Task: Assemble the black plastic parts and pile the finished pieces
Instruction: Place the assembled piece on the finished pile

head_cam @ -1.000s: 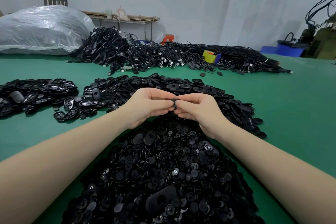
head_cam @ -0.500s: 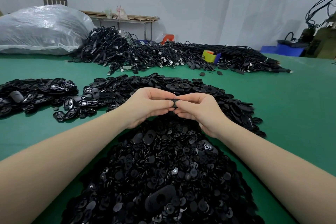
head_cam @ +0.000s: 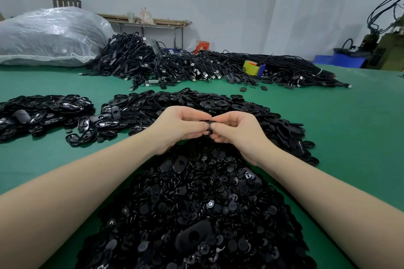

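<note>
Because both hands close over it, the small black plastic part (head_cam: pixel 208 125) they share shows only as a thin dark sliver between the thumbs, and its shape and whether it is one piece or two cannot be made out. The left hand (head_cam: pixel 178 129) pinches it from the left with its fingers (head_cam: pixel 192 116) curled tightly inward, and the right hand (head_cam: pixel 237 130) pinches it from the right in the same way, the two sets of fingertips touching around it. The part is held in the air just above the far edge of the nearest heap of small round pieces (head_cam: pixel 196 214), a broad mound of dull black discs and buttons whose near edge is cut off by the bottom of the view. Two larger oval shells (head_cam: pixel 192 236) with a hole in the middle lie on top of this heap. Beyond the heap, behind the hands, spreads a pile of flat oval black shells (head_cam: pixel 218 102), and left of the heap lies a second pile of glossier oval shells (head_cam: pixel 41 113). All rest on a green matte tabletop (head_cam: pixel 354 129). Farther beyond the heap runs a tangled bank of black cables (head_cam: pixel 196 67), with a crinkled clear plastic bag (head_cam: pixel 48 35) at its left end.
</note>
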Motion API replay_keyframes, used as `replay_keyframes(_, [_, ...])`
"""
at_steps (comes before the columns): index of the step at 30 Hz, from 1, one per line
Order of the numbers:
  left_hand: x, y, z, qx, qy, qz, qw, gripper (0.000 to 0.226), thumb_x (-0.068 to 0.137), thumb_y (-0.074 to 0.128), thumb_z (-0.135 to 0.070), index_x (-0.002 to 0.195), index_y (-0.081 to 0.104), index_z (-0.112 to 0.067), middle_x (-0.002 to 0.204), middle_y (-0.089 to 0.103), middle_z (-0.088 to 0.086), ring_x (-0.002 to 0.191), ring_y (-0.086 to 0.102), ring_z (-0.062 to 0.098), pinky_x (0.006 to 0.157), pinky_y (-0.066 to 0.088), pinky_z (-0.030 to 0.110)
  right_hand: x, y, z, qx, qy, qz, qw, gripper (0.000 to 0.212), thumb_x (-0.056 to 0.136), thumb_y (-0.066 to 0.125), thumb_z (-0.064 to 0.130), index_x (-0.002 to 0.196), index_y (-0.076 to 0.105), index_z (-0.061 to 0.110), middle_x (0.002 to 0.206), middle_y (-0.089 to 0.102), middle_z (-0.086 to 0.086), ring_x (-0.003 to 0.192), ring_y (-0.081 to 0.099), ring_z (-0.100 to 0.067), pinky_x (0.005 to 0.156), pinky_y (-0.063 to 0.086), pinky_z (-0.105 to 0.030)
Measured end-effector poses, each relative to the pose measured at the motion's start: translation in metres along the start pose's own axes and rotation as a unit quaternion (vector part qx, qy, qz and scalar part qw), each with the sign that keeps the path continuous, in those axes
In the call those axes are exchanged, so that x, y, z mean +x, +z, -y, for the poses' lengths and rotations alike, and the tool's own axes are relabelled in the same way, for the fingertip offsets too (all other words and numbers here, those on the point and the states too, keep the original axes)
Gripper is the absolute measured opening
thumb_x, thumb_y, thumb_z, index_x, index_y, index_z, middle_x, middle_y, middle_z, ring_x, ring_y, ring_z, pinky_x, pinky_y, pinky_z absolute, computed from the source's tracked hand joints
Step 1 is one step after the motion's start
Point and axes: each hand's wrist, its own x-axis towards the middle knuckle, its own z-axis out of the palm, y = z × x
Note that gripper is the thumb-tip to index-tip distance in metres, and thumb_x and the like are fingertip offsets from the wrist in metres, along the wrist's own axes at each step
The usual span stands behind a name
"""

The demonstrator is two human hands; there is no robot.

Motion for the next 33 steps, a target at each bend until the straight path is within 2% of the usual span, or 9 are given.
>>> replay_keyframes(9, [0.005, 0.004, -0.003, 0.113, 0.067, -0.071, 0.989, 0.027, 0.084, 0.074, -0.007, 0.086, 0.077, -0.034, 0.087, 0.078, -0.004, 0.086, 0.073, 0.011, 0.078, 0.057, 0.022, 0.000, 0.001, -0.002, 0.060, -0.012, -0.036, 0.997, 0.006, 0.089, 0.071, 0.014, 0.092, 0.076, 0.017, 0.083, 0.076, -0.007, 0.079, 0.074, -0.020, 0.071, 0.058, -0.024])
replay_keyframes(13, [0.009, -0.007, -0.025, 0.097, 0.010, -0.065, 0.993, 0.016, 0.084, 0.076, -0.013, 0.089, 0.075, -0.029, 0.088, 0.078, -0.005, 0.089, 0.073, 0.010, 0.072, 0.056, 0.015, 0.002, 0.001, -0.004, 0.056, -0.040, -0.091, 0.993, 0.007, 0.091, 0.069, 0.020, 0.090, 0.076, 0.020, 0.083, 0.076, -0.004, 0.079, 0.074, -0.018, 0.068, 0.057, -0.022])
replay_keyframes(15, [0.011, -0.028, -0.039, 0.087, 0.034, -0.141, 0.986, 0.016, 0.086, 0.072, -0.013, 0.090, 0.071, -0.028, 0.090, 0.077, -0.003, 0.084, 0.073, 0.009, 0.072, 0.057, 0.016, 0.003, 0.000, -0.004, 0.055, -0.037, -0.102, 0.993, 0.009, 0.092, 0.068, 0.021, 0.091, 0.076, 0.017, 0.081, 0.076, -0.003, 0.078, 0.074, -0.018, 0.067, 0.056, -0.021])
replay_keyframes(19, [0.003, -0.098, -0.052, 0.226, 0.116, -0.394, 0.884, 0.023, 0.094, 0.063, -0.013, 0.108, 0.072, -0.028, 0.108, 0.072, 0.000, 0.086, 0.066, 0.017, 0.076, 0.056, 0.030, 0.003, 0.001, -0.004, 0.040, -0.031, -0.094, 0.994, 0.011, 0.093, 0.066, 0.019, 0.090, 0.076, 0.017, 0.078, 0.075, -0.003, 0.076, 0.073, -0.018, 0.066, 0.056, -0.022])
replay_keyframes(21, [-0.005, -0.136, -0.039, 0.392, 0.092, -0.458, 0.792, 0.032, 0.095, 0.053, -0.006, 0.116, 0.072, -0.021, 0.119, 0.069, 0.011, 0.100, 0.065, 0.032, 0.088, 0.054, 0.044, 0.003, 0.001, -0.003, 0.032, -0.030, -0.088, 0.995, 0.012, 0.093, 0.065, 0.017, 0.089, 0.077, 0.017, 0.077, 0.074, -0.004, 0.075, 0.073, -0.017, 0.066, 0.056, -0.022])
replay_keyframes(23, [-0.015, -0.173, -0.022, 0.469, 0.014, -0.474, 0.745, 0.039, 0.092, 0.048, -0.001, 0.119, 0.070, -0.016, 0.123, 0.065, 0.019, 0.108, 0.060, 0.042, 0.094, 0.051, 0.050, 0.003, 0.002, -0.002, 0.029, -0.025, -0.087, 0.995, 0.013, 0.093, 0.064, 0.017, 0.089, 0.076, 0.017, 0.076, 0.074, -0.003, 0.074, 0.073, -0.017, 0.066, 0.056, -0.022])
replay_keyframes(28, [-0.021, -0.202, -0.004, 0.496, -0.223, -0.397, 0.739, 0.035, 0.091, 0.056, -0.012, 0.124, 0.067, -0.016, 0.129, 0.058, 0.027, 0.119, 0.053, 0.047, 0.102, 0.045, 0.051, 0.003, 0.002, -0.003, 0.024, -0.018, -0.083, 0.996, 0.012, 0.092, 0.066, 0.018, 0.088, 0.077, 0.018, 0.075, 0.074, -0.002, 0.075, 0.073, -0.017, 0.066, 0.057, -0.023])
replay_keyframes(31, [-0.010, -0.171, -0.017, 0.561, -0.138, -0.421, 0.699, 0.035, 0.095, 0.052, -0.024, 0.127, 0.066, -0.020, 0.135, 0.055, 0.023, 0.122, 0.051, 0.044, 0.103, 0.042, 0.048, 0.003, 0.002, -0.002, 0.018, -0.018, -0.082, 0.996, 0.011, 0.091, 0.066, 0.018, 0.087, 0.077, 0.017, 0.074, 0.074, -0.001, 0.075, 0.073, -0.018, 0.067, 0.056, -0.023])
replay_keyframes(33, [-0.001, -0.141, -0.034, 0.571, -0.033, -0.373, 0.731, 0.035, 0.095, 0.054, -0.026, 0.128, 0.066, -0.020, 0.138, 0.055, 0.018, 0.115, 0.057, 0.040, 0.095, 0.047, 0.044, 0.002, 0.003, -0.002, 0.009, -0.024, -0.077, 0.997, 0.012, 0.092, 0.066, 0.017, 0.086, 0.077, 0.018, 0.074, 0.074, -0.001, 0.075, 0.073, -0.017, 0.067, 0.056, -0.023])
